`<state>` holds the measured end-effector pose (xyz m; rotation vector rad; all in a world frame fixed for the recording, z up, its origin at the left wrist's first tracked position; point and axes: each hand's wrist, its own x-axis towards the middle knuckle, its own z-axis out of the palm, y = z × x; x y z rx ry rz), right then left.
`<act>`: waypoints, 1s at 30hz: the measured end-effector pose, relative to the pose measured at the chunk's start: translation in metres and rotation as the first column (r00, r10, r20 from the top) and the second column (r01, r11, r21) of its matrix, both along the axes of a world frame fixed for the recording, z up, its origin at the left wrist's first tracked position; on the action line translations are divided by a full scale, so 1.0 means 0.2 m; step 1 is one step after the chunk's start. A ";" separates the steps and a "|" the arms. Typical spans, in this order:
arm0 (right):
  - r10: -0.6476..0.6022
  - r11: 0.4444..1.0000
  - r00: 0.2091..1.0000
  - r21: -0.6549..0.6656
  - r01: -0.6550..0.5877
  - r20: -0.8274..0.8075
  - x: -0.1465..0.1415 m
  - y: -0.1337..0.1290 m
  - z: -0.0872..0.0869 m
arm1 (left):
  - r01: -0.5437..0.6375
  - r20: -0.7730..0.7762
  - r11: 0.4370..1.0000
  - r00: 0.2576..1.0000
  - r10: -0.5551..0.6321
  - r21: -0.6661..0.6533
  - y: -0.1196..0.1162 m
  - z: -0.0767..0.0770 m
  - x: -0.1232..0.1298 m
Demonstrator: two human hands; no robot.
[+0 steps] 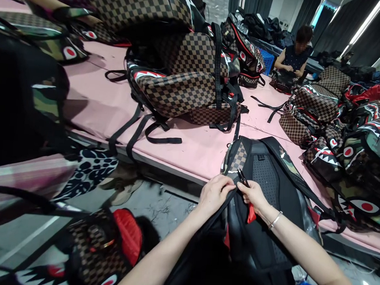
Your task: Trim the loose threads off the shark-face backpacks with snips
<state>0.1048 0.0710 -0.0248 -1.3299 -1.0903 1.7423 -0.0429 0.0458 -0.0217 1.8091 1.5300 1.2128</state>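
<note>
Nearest the head camera, two bare forearms point(295, 243) reach forward over a black backpack point(270, 200), which stands upright against the near edge of the bench point(189, 155), its padded back panel facing the person. The left hand point(215, 191) pinches a black strap point(218, 211) at the backpack's left side, thumb and fingertips closed together. The right hand point(254, 197), just beside it, is curled around dark snips point(243, 177), whose tips point away from the person; a red piece point(252, 213) shows beneath the palm. A bracelet point(275, 219) circles the right wrist. Checkered bags point(180, 89) lie stacked beyond the near edge of the bench, with loose straps point(137, 132) hanging over that edge. Toward the right edge rests a heap of checkered and camouflage bags point(364, 207) bearing printed teeth and eyes. Below the near edge, at lower left, is a checkered bag with red lining point(98, 244). Near the far edge, a co-worker in a dark sleeveless top point(293, 60) handles a black bag point(283, 81).
</note>
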 end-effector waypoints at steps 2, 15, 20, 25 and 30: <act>-0.006 1.000 1.000 -0.006 0.006 -0.005 0.00 0.00 0.01 | -0.095 0.158 0.993 0.982 0.106 -0.072 0.03 -0.03 -0.03; 0.169 0.966 0.975 0.171 -0.193 0.146 -0.03 0.08 0.17 | -0.327 -0.157 0.855 0.896 0.416 0.402 -0.36 0.01 -0.13; 0.204 0.941 0.963 0.236 -0.242 0.175 0.06 0.14 0.19 | 0.214 -0.303 0.974 0.935 -0.183 0.072 -0.19 -0.05 0.02; -0.282 0.846 0.834 0.534 -0.018 0.475 0.33 0.06 0.08 | 0.017 -0.105 1.000 0.994 -0.018 -0.008 0.02 -0.14 -0.03; -0.307 0.780 0.742 0.604 -0.162 0.595 0.42 -0.11 0.02 | 0.136 -0.214 0.990 0.969 -0.125 0.037 -0.02 -0.20 0.12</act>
